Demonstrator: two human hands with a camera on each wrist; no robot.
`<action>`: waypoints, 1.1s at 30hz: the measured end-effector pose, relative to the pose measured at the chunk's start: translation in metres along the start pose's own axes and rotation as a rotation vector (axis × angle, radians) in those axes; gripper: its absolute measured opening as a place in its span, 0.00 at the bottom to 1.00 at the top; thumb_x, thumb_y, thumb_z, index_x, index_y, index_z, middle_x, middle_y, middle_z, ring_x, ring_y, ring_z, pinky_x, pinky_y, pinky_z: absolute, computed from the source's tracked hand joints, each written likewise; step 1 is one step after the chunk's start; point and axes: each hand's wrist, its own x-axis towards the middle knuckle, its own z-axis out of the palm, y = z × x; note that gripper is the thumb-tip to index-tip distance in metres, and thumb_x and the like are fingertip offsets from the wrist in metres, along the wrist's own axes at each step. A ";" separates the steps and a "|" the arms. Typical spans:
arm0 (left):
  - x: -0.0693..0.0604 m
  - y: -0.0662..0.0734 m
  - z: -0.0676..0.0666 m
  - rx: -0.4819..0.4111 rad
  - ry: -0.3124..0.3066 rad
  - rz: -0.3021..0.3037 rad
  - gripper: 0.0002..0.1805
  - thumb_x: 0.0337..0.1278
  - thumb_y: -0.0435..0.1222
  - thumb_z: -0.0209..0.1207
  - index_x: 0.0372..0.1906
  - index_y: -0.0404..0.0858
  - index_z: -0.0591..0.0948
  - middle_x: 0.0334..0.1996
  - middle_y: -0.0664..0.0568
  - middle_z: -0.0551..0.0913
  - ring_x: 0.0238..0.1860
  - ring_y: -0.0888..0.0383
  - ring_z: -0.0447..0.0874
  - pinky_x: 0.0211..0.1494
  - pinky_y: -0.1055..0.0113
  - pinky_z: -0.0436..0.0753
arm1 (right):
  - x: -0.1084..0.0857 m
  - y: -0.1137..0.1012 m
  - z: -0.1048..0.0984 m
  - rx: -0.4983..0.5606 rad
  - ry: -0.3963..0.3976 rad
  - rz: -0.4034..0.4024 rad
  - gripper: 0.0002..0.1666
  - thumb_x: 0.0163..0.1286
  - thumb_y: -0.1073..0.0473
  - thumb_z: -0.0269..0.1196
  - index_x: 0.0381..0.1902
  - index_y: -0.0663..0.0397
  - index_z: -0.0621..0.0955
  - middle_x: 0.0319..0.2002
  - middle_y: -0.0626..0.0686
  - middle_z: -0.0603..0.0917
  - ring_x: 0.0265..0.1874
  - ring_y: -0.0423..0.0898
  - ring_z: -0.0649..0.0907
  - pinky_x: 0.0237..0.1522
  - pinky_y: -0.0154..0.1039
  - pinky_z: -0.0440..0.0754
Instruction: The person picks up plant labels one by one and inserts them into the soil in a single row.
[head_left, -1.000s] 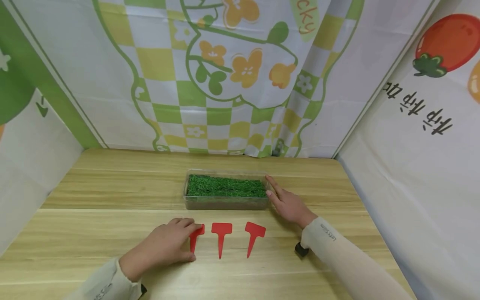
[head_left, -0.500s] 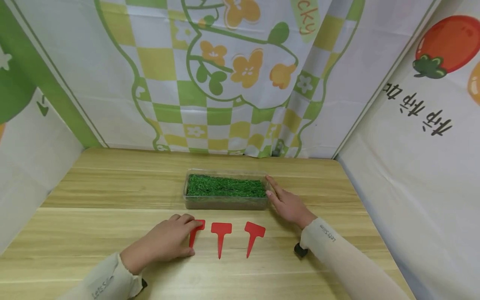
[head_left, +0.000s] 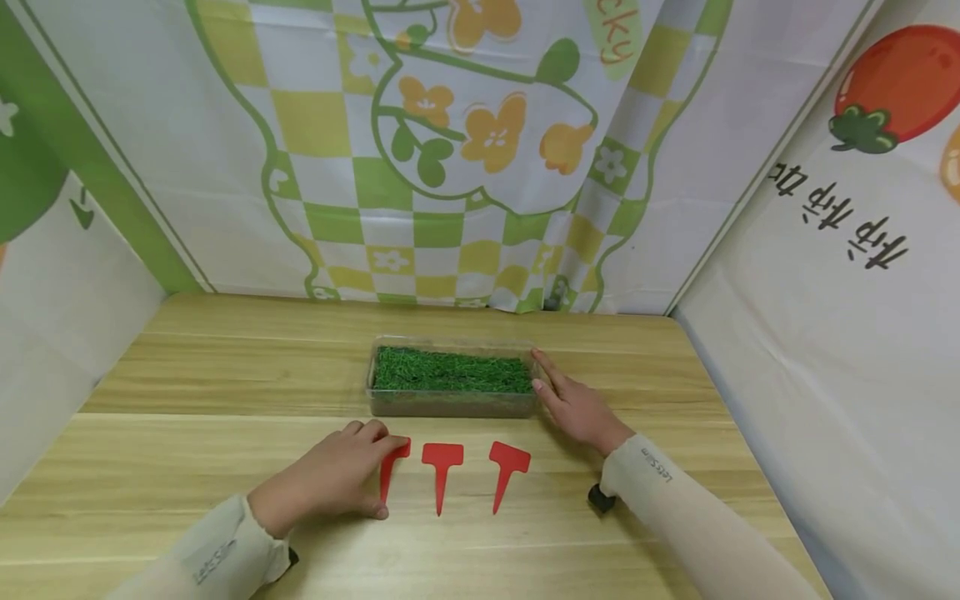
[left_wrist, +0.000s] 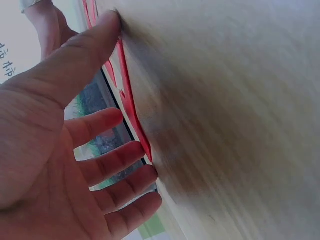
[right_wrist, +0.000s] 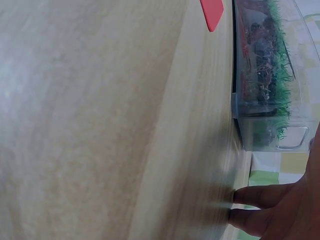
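Note:
A red T-shaped plant label (head_left: 388,465) lies flat at the left of a row. My left hand (head_left: 333,471) spans it, fingertips at the wide head and thumb near the pointed tip. In the left wrist view, this label (left_wrist: 129,97) lies on the table between the spread thumb and the fingers. Two similar labels lie to its right, the middle label (head_left: 441,467) and the right label (head_left: 509,467). Behind them is a clear plastic box (head_left: 450,405) with green artificial grass (head_left: 453,372). My right hand (head_left: 577,408) rests its outstretched fingers against the box's right end.
The wooden tabletop (head_left: 240,375) carries everything. A patterned curtain (head_left: 480,233) hangs at the back edge, and printed cloth (head_left: 847,333) bounds the right side. White cloth also hangs at the left.
The left label has slid slightly away from me, towards the box, with my left hand. My thumb has shifted a little. The right hand and box stay put.

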 end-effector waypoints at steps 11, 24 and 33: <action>0.009 0.005 -0.002 -0.044 -0.053 -0.024 0.47 0.29 0.47 0.83 0.64 0.43 0.77 0.52 0.49 0.75 0.51 0.50 0.72 0.54 0.51 0.77 | -0.002 -0.002 -0.003 0.023 -0.009 0.010 0.39 0.75 0.24 0.33 0.79 0.17 0.41 0.76 0.52 0.63 0.68 0.63 0.73 0.68 0.64 0.67; 0.017 0.010 -0.010 -0.095 -0.128 -0.098 0.54 0.23 0.42 0.85 0.68 0.46 0.74 0.46 0.51 0.70 0.48 0.51 0.66 0.59 0.47 0.69 | 0.000 0.000 0.001 0.021 -0.008 0.020 0.39 0.74 0.23 0.33 0.79 0.15 0.40 0.76 0.53 0.64 0.67 0.63 0.73 0.67 0.64 0.68; 0.018 0.014 -0.007 -0.106 -0.083 -0.108 0.61 0.21 0.42 0.86 0.73 0.46 0.68 0.51 0.50 0.69 0.49 0.51 0.67 0.52 0.55 0.75 | -0.002 -0.001 -0.002 0.012 -0.002 0.021 0.39 0.74 0.23 0.33 0.79 0.17 0.42 0.75 0.54 0.65 0.67 0.63 0.74 0.67 0.63 0.69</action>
